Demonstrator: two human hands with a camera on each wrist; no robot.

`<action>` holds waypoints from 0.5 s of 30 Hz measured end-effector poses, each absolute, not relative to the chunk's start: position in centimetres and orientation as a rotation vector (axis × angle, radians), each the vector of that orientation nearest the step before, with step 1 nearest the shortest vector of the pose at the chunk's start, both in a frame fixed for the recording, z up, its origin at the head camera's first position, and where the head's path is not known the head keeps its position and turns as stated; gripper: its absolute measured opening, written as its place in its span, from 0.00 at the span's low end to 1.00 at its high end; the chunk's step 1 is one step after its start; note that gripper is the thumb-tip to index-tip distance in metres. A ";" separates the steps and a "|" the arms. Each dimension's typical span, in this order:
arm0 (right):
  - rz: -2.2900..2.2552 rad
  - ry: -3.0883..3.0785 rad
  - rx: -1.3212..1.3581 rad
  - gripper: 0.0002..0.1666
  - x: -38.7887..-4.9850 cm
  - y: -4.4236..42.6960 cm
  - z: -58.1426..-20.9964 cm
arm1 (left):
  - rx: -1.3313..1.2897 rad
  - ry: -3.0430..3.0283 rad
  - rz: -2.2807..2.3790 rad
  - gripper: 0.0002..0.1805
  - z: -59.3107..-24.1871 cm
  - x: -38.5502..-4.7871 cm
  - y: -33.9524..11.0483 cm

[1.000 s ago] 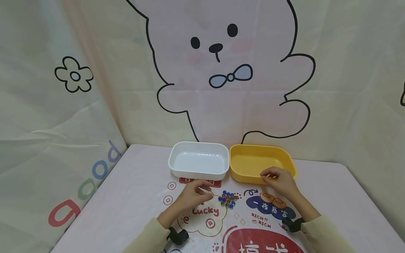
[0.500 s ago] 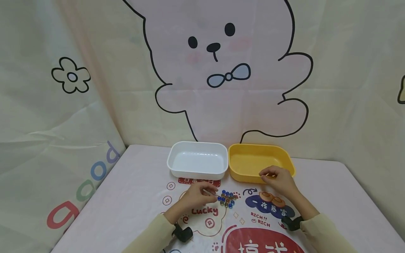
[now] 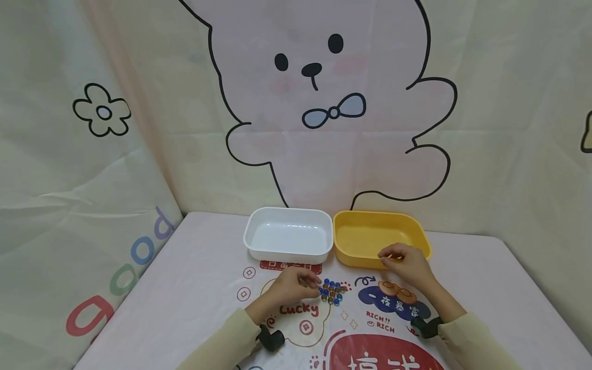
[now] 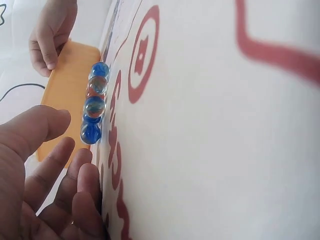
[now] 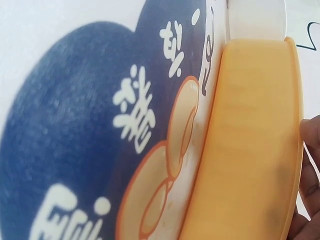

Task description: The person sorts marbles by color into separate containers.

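Blue and brownish glass marbles [image 3: 332,293] lie clustered on the printed tabletop; in the left wrist view several marbles [image 4: 94,107] are seen from the side. My left hand [image 3: 292,288] is just left of them, its thumb [image 4: 47,122] and fingers apart and loosely bent, with nothing visible between them. At the near side of the yellow tray [image 3: 365,231], my right hand [image 3: 409,266] holds the rim with thumb and fingers. The right wrist view shows the tray wall [image 5: 245,140] close up, with part of that hand [image 5: 311,175] at its rim; the grip is partly hidden.
A white tray [image 3: 289,236] stands beside the yellow one, left of it, near the back edge of the table [image 3: 213,241]. Behind them hangs a cloth [image 3: 393,123] printed with a bear. Each wrist wears a black camera [image 3: 270,338].
My left hand has moved right, up to the left side of the marbles. My right hand has stayed at the yellow tray's rim. The head view has shifted slightly.
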State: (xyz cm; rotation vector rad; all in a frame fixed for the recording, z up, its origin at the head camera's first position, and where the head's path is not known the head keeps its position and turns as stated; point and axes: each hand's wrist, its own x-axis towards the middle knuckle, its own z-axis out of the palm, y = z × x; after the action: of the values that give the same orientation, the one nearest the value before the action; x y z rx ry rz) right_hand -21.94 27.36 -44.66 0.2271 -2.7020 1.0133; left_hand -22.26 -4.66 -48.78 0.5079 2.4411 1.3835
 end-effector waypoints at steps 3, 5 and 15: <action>1.015 -2.705 0.227 0.04 -22.0 27.3 -44.7 | 0.491 2.455 1.360 0.11 -48.7 -22.2 -4.5; 1.020 -2.705 0.226 0.04 -21.9 27.3 -44.7 | 0.483 2.466 1.345 0.11 -48.7 -22.2 -4.5; 1.041 -2.714 0.214 0.05 -21.8 27.2 -44.6 | 0.445 2.517 1.274 0.10 -48.1 -22.0 -4.2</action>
State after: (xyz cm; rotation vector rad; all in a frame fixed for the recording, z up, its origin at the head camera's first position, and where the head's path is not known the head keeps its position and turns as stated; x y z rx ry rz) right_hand -21.81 27.21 -44.57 0.2137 -2.7139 1.0413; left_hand -21.96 -4.18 -48.15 0.4447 2.5174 1.2736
